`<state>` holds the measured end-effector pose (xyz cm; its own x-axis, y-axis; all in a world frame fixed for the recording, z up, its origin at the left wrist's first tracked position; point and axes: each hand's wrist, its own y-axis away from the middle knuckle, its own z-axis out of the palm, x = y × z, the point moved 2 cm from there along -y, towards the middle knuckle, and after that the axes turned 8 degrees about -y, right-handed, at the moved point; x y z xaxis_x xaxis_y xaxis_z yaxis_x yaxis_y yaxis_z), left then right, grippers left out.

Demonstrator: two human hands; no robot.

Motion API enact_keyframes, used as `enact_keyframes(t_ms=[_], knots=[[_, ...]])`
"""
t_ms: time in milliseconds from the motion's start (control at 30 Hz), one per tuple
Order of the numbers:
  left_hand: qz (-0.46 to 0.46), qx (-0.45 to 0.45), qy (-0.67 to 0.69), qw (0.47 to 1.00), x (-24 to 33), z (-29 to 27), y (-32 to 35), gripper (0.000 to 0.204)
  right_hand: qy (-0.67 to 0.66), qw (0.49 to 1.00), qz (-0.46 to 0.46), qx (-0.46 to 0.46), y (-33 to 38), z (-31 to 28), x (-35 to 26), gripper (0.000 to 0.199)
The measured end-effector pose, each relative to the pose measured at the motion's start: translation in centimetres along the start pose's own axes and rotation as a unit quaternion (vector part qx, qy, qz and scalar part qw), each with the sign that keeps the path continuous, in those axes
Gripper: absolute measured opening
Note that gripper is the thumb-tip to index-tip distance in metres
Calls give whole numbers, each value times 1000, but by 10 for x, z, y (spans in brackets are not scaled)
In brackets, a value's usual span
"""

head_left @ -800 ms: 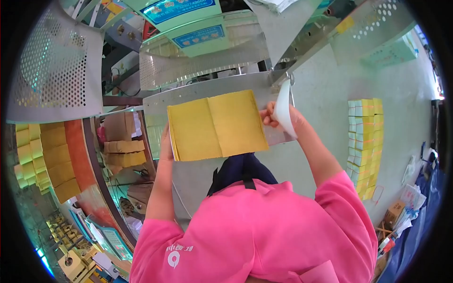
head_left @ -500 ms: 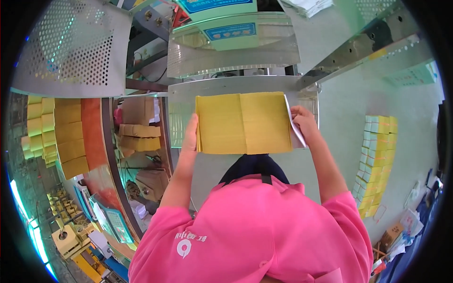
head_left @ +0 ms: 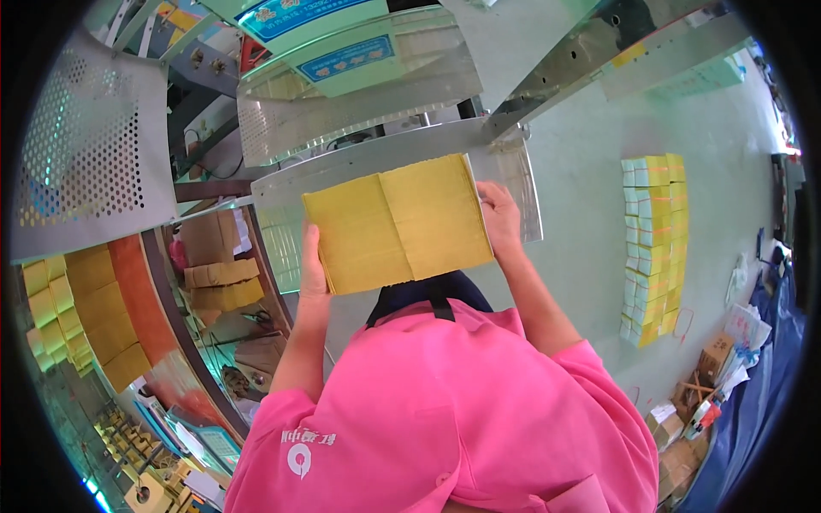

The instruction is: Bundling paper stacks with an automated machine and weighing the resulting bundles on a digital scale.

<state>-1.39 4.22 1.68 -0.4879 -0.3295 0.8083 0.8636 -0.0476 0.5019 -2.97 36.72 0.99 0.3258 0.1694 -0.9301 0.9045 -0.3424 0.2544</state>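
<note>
One stack (head_left: 398,224), no band visible, I log as grasped by left hand (head_left: 314,261) and right hand (head_left: 501,218); bundles (head_left: 654,248) on floor (head_left: 573,184), banded, seemingly done.

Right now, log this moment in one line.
yellow sheets: creased down middle | left hand: gripping left edge | right hand: at right edge

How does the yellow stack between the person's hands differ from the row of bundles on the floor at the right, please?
The yellow stack is between the left hand and the right hand, whereas the row of bundles sits untouched on the floor.
The stack shows one broad face with a crease; the bundles show many small blocks.
The stack's face is plain yellow, while the bundles show yellow and whitish parts.
Both include yellow.
</note>
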Motion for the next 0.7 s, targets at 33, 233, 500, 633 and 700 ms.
enact_keyframes(t_ms=[33, 233, 500, 633, 700], knots=[[13, -3, 4, 1000, 6, 4, -2, 58, 1, 1000, 1, 4, -1, -2, 4, 43], [56, 16, 28, 998, 41, 30, -10, 55, -138, 984, 92, -67, 6, -7, 1, 27], [51, 14, 29, 998, 42, 28, -16, 49, -324, 935, 118, -76, 25, -8, -25, 42], [53, 28, 31, 998, 40, 26, -15, 46, -310, 940, 101, -103, 26, -6, -33, 39], [58, 30, 35, 997, 34, 21, -16, 46, -274, 950, 110, -102, 24, -5, -26, 37]])
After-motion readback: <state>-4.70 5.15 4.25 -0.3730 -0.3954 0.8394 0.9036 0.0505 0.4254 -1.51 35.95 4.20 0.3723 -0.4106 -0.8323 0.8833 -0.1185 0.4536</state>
